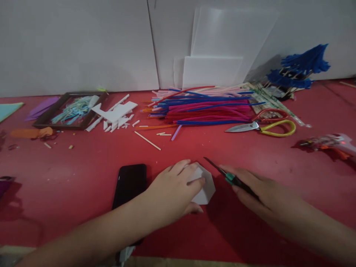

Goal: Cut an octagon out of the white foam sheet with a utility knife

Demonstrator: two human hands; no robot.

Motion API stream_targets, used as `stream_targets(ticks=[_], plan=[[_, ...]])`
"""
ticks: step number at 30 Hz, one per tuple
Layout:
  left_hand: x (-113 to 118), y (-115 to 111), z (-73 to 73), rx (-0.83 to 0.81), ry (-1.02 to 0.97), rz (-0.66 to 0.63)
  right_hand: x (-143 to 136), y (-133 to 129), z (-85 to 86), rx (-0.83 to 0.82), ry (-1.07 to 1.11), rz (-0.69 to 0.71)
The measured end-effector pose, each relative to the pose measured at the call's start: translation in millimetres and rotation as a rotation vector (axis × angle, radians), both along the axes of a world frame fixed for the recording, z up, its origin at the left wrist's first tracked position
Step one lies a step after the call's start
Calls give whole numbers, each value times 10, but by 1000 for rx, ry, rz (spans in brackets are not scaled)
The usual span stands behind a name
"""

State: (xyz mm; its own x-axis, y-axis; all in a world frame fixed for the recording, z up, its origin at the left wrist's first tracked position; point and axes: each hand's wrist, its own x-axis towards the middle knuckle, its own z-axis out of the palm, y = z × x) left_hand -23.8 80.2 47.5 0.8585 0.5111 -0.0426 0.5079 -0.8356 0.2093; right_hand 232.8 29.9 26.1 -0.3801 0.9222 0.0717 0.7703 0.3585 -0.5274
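Note:
My left hand [178,183] grips a small white many-sided piece of board [206,191] on the red table. Its fingers lie over the top and left side of the piece, hiding much of it. In my right hand [258,187] is a box cutter [233,179] with a black and green handle. The dark blade points up and left, just beyond the right edge of the white piece and apart from it. Beside my left wrist lies a black phone [130,181], partly covered by my forearm.
Colourful pipe cleaners [205,107] lie across the back, with scissors [260,125] at their right. White scraps [116,113] and a brown frame [71,122] holding shreds are at left. A glue gun [330,142] rests at far right. White sheets [213,70] lean on the wall.

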Motion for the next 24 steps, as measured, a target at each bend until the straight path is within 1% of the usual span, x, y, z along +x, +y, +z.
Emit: stream_targets(ticks=[4, 11, 14, 18, 20, 24], plan=[[-2, 31, -24, 6, -32, -39, -48, 4, -31, -29, -32, 68], [-22, 14, -44, -21, -102, -37, -37, 47, -20, -74, -28, 117], [-29, 12, -75, -30, -111, -40, -43, 52, -32, -82, -22, 117], [-32, 26, -85, -49, -92, -39, -47, 6, -73, -46, -62, 111], [-33, 28, -75, -50, -79, -29, -46, -26, -57, -29, -62, 117], [-33, 23, -63, -42, -80, -15, -31, -112, 40, -29, -68, 115]])
